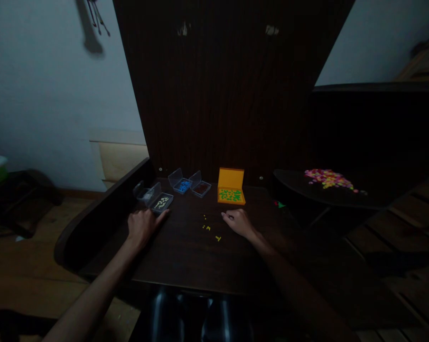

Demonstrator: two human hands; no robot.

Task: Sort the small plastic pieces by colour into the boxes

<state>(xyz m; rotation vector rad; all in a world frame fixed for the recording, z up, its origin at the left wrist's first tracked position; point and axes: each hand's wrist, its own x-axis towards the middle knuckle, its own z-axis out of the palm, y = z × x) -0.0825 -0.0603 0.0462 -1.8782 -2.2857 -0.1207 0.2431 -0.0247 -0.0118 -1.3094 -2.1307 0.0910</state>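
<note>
My left hand [143,224] rests on the dark table [186,256], its fingers curled against a small clear box of pale beads [161,203]. My right hand [237,221] lies loosely closed on the table, just below an open orange box [230,187] holding green beads. Between my hands lie a few loose yellow beads [208,229]. The dim light hides whether the right fingers pinch anything.
Behind the pale-bead box stand clear boxes: an empty-looking one [144,193], one with blue beads [181,184], one with dark beads [200,187]. A heap of mixed coloured beads [327,178] lies on a dark surface at the right. A dark wooden panel [228,85] rises behind.
</note>
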